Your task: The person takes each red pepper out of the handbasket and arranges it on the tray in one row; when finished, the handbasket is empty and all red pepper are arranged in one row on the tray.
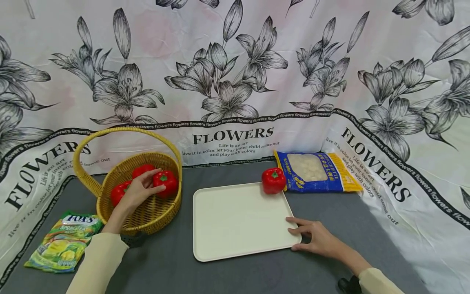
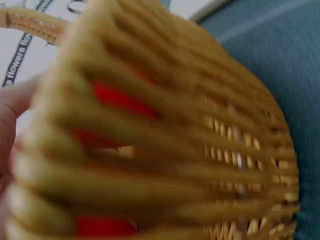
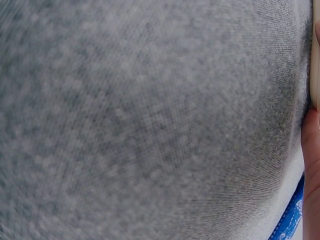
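Note:
In the head view, my left hand reaches over the rim into a yellow wicker basket. Its fingers and thumb hold a red bell pepper at the basket's right side. Two more peppers lie in the basket, a rear one and a left one, partly covered by the hand. The weave fills the left wrist view, with red showing through. My right hand grips the near right corner of a cream tray, thumb at the corner and fingers over the right edge. Another bell pepper sits at the tray's far right corner.
A blue and yellow pasta bag lies behind the tray at right. Left of the basket is a green Fox's candy bag. The basket's tall handle arches above it. A flower-printed cloth hangs behind the grey table.

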`<state>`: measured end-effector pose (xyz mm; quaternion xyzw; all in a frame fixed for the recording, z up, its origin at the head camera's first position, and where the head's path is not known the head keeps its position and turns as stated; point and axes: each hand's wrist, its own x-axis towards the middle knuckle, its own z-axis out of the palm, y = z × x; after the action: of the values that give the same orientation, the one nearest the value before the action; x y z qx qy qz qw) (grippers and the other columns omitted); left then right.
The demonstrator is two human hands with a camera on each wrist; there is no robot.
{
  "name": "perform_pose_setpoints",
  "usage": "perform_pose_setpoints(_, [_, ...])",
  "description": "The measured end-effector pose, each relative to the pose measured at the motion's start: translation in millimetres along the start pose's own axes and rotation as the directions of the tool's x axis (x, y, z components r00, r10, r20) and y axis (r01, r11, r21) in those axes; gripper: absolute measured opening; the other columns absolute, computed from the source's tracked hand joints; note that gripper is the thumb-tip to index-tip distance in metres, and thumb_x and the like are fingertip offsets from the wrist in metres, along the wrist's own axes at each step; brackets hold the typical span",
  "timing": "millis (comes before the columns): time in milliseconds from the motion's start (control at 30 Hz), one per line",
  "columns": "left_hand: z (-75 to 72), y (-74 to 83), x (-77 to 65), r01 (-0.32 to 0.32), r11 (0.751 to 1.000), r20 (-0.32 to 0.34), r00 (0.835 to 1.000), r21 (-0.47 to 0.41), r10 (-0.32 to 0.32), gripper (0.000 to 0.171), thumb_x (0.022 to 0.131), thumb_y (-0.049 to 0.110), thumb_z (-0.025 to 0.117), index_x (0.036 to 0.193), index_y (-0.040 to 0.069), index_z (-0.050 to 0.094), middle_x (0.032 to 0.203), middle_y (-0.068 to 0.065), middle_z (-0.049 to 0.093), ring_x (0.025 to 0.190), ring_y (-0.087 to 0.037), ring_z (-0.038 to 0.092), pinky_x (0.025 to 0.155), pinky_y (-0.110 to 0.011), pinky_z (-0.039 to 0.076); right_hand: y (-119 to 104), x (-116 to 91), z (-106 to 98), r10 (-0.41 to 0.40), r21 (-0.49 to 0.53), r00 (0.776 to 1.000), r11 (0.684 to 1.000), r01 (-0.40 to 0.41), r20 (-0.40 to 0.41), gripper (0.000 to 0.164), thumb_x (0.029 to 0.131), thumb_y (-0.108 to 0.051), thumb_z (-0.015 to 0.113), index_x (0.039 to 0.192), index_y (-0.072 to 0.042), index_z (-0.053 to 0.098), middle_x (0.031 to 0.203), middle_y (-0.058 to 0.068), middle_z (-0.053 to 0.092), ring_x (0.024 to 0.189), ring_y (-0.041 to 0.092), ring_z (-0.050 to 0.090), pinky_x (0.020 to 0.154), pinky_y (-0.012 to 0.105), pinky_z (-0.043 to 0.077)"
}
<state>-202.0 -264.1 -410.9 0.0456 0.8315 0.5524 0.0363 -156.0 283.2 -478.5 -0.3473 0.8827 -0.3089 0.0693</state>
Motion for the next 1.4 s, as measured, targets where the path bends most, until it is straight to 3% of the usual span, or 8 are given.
perform_pose_setpoints(133, [-2.9, -1.4, 2.1, -0.028, 0.997, -0.010, 1.000, 0.068, 0.029, 0.067, 0.087, 0.022, 0.073, 0.142, -0.001, 0.043, 0.149, -0.025, 0.033, 0.136, -0.040, 0.033, 0.105, -0.045, 0.033, -0.3, -0.4, -0.5, 0.006, 0.004, 1.000, 1.000, -0.006, 0.002, 0.052, 0.081, -0.043, 0.073, 0.119, -0.008, 0.069, 0.136, 0.013, 0.054, 0.120, 0.033, 0.054, 0.089, 0.025, 0.051])
perform_pose_setpoints(300, [-6.8, -0.2, 0.6, 0.013, 0.996, -0.020, 1.000, 0.089, -0.011, 0.067, 0.084, 0.025, 0.075, 0.140, 0.002, 0.047, 0.147, -0.027, 0.036, 0.133, -0.042, 0.037, 0.098, -0.042, 0.039, -0.9, -0.3, -0.8, 0.000, 0.009, 1.000, 1.000, -0.001, 0.001, 0.052, 0.081, -0.043, 0.074, 0.119, -0.007, 0.069, 0.136, 0.014, 0.054, 0.120, 0.034, 0.054, 0.089, 0.024, 0.051])
perform_pose_setpoints(533, [-11.5, 1.3, -2.4, 0.056, 0.996, 0.081, 0.995, 0.069, -0.061, 0.070, 0.084, 0.025, 0.075, 0.143, 0.002, 0.044, 0.150, -0.028, 0.027, 0.135, -0.047, 0.029, 0.105, -0.051, 0.035, -1.9, 0.4, -0.6, 0.010, 0.012, 1.000, 1.000, -0.010, 0.006, 0.053, 0.081, -0.043, 0.074, 0.119, -0.007, 0.069, 0.136, 0.013, 0.055, 0.119, 0.034, 0.054, 0.089, 0.024, 0.051])
perform_pose_setpoints(700, [-10.5, -2.3, -2.9, 0.030, 0.999, 0.165, 0.986, 0.018, -0.033, 0.071, 0.089, 0.021, 0.070, 0.147, 0.001, 0.035, 0.153, -0.027, 0.019, 0.139, -0.047, 0.019, 0.110, -0.057, 0.024, -1.7, -0.2, 0.0, -0.005, 0.003, 1.000, 1.000, 0.005, -0.007, 0.051, 0.081, -0.042, 0.074, 0.118, -0.008, 0.069, 0.135, 0.013, 0.056, 0.118, 0.032, 0.056, 0.088, 0.024, 0.052])
perform_pose_setpoints(867, [-10.7, -7.4, -1.8, -0.028, 0.996, 0.149, 0.989, 0.082, 0.015, 0.068, 0.089, 0.026, 0.070, 0.146, 0.006, 0.039, 0.149, -0.025, 0.033, 0.134, -0.044, 0.033, 0.105, -0.057, 0.034, -0.9, -0.5, 0.4, -0.009, 0.005, 1.000, 1.000, 0.010, -0.012, 0.052, 0.081, -0.043, 0.074, 0.118, -0.007, 0.069, 0.135, 0.013, 0.055, 0.118, 0.032, 0.055, 0.088, 0.023, 0.051])
perform_pose_setpoints(1033, [-15.6, -4.8, -2.8, -0.077, 0.980, 0.151, 0.987, 0.183, 0.049, 0.064, 0.086, 0.028, 0.072, 0.142, 0.010, 0.047, 0.136, -0.023, 0.050, 0.118, -0.037, 0.050, 0.095, -0.049, 0.047, -0.6, -0.4, -0.1, -0.004, -0.004, 1.000, 1.000, 0.004, -0.012, 0.052, 0.081, -0.044, 0.074, 0.118, -0.008, 0.069, 0.135, 0.013, 0.055, 0.119, 0.034, 0.055, 0.088, 0.025, 0.051])
perform_pose_setpoints(1233, [-24.7, 4.2, -4.8, -0.068, 0.983, 0.178, 0.983, 0.169, 0.037, 0.063, 0.084, 0.024, 0.075, 0.140, 0.008, 0.051, 0.128, -0.024, 0.056, 0.110, -0.034, 0.055, 0.083, -0.029, 0.052, -0.4, 0.3, 0.6, 0.001, 0.006, 1.000, 1.000, -0.001, -0.003, 0.053, 0.081, -0.044, 0.073, 0.119, -0.008, 0.069, 0.136, 0.013, 0.054, 0.120, 0.036, 0.053, 0.089, 0.025, 0.051])
perform_pose_setpoints(1400, [-31.0, 17.9, -7.8, -0.070, 0.977, 0.190, 0.981, 0.201, 0.032, 0.061, 0.083, 0.025, 0.076, 0.137, 0.009, 0.054, 0.127, -0.023, 0.057, 0.108, -0.033, 0.055, 0.080, -0.027, 0.053, -0.4, -0.9, 0.4, 0.007, 0.020, 1.000, 1.000, -0.007, -0.003, 0.052, 0.081, -0.044, 0.073, 0.119, -0.008, 0.069, 0.136, 0.013, 0.054, 0.121, 0.036, 0.053, 0.089, 0.023, 0.050])
